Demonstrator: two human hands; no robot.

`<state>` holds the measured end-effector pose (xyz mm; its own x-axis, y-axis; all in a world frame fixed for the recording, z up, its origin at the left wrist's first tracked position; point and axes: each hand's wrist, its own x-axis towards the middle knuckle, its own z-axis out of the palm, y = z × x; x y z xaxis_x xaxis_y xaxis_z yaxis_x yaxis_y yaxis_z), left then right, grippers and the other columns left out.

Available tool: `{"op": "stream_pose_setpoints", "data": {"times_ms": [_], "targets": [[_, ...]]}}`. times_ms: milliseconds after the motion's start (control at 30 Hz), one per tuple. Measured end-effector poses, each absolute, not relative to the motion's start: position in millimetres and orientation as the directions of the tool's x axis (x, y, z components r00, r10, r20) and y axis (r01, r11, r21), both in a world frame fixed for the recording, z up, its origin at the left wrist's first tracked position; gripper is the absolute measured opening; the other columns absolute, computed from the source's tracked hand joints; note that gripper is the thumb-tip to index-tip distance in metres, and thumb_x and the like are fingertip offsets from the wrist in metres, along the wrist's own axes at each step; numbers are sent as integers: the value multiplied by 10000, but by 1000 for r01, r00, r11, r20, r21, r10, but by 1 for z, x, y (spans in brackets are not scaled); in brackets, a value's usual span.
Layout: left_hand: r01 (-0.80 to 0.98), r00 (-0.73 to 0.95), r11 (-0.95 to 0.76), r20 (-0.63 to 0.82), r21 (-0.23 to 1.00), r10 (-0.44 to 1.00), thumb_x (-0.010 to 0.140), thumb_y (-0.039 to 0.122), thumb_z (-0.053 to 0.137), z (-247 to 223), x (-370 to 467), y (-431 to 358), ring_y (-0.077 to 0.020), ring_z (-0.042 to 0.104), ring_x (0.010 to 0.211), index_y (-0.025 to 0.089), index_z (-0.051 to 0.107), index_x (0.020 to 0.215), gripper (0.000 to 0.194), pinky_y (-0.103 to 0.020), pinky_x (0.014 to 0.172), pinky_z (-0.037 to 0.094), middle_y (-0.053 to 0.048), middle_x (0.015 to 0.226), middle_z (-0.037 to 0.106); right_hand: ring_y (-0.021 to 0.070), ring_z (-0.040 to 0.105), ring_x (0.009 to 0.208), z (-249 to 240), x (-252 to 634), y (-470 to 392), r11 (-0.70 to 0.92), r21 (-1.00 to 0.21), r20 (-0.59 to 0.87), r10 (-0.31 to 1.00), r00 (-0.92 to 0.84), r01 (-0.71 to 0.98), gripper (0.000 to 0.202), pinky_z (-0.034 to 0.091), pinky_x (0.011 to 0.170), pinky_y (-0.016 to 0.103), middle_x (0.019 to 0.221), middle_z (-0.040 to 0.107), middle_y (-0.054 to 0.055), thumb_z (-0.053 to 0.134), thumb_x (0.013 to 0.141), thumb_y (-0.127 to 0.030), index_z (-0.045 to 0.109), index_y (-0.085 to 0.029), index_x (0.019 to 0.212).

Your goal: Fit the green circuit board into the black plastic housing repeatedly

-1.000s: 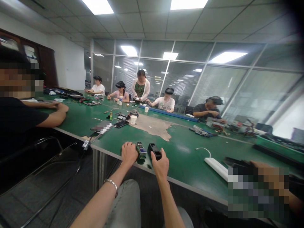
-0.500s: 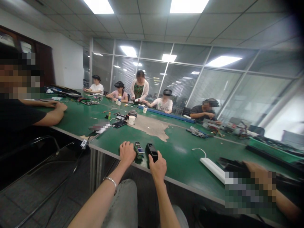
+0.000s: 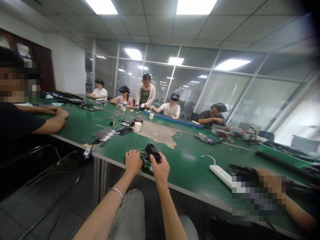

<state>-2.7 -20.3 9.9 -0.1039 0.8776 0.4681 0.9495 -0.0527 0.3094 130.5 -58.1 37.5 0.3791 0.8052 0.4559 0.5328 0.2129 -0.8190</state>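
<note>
My right hand (image 3: 161,167) grips a black rectangular plastic casing (image 3: 153,152), fingers on its right side and near end. The casing is tilted over a small green circuit board (image 3: 145,159) and hides part of it. Whether the two touch, I cannot tell. At the board's left side is my left hand (image 3: 133,161), its fingers curled and its thumb side against the board's edge. The fingertips are mostly hidden. Both hands are at the near edge of the green table (image 3: 185,176).
A paper cup (image 3: 137,126) and a black phone-like slab (image 3: 125,130) lie ahead. To the right are a white power strip (image 3: 220,176) and a neighbour's hand (image 3: 271,183) by dark parts. Another person's arms (image 3: 53,121) rest at left. Several people sit across the table.
My right hand has lifted the black casing and brought it left, over the circuit board. My left hand stays beside the board. The view has shifted slightly.
</note>
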Motion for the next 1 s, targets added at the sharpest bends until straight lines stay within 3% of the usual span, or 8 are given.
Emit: {"op": "stream_pose_setpoints", "data": {"times_ms": [233, 533, 767, 1000], "targets": [[946, -112, -52, 472, 320, 875, 929, 255, 407, 10, -5, -20, -253, 511, 1055, 200, 649, 986, 255, -396, 936, 324, -102, 1078, 630, 260, 633, 1056, 39, 107, -50, 182, -668, 498, 830, 252, 721, 527, 450, 909, 332, 1133, 676, 150, 587, 795, -452, 605, -123, 1206], [940, -141, -38, 487, 340, 862, 954, 198, 352, 11, -4, -21, -230, 530, 1066, 220, 567, 1104, 263, -369, 938, 343, -87, 1124, 613, 254, 660, 964, 23, 106, -62, 187, -516, 482, 870, 102, 836, 410, 474, 798, 301, 1041, 696, 134, 576, 812, -330, 602, -135, 1172], [930, -152, -53, 511, 363, 846, 943, 177, 385, 10, -5, -20, -219, 524, 1116, 217, 517, 1199, 291, -358, 972, 345, -87, 1188, 601, 307, 509, 1245, 8, 106, -53, 216, -575, 543, 822, 171, 789, 695, 393, 1019, 374, 1331, 534, 231, 578, 810, -426, 463, -3, 1349], [921, -164, -58, 519, 385, 839, 956, 177, 351, 11, -5, -20, -223, 523, 1118, 212, 529, 1183, 291, -355, 970, 358, -90, 1163, 609, 278, 631, 1049, 8, 108, -56, 187, -639, 461, 870, 177, 746, 557, 462, 897, 358, 1129, 671, 150, 547, 818, -428, 551, -118, 1281]]}}
